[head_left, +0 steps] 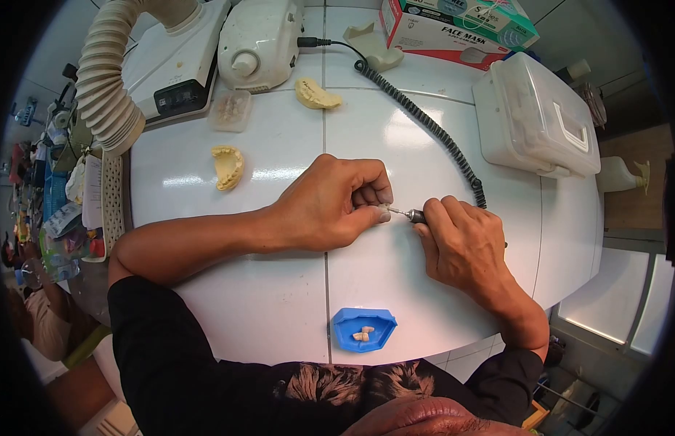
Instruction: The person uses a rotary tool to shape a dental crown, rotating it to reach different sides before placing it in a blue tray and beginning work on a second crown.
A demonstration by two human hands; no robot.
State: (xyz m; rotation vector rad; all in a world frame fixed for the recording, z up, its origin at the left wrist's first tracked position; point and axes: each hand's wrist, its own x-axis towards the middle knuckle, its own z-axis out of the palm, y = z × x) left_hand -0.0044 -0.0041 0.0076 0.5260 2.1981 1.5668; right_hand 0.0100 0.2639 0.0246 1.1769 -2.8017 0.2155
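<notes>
My right hand is wrapped around a rotary handpiece, its thin metal bur pointing left. A black coiled cord runs from near this hand up to the control box. My left hand is pinched at the bur's tip; whatever small piece lies between its dusty fingertips is too hidden to name. Closer to my body, a blue tray holds a few small tooth-coloured pieces. Beyond my left hand lie two yellowish dental casts, one curved cast and another cast.
At the back left stands a white machine with a ribbed hose. Near it sits a small clear box. Face mask boxes and a white lidded case occupy the back right. Another person is at far left.
</notes>
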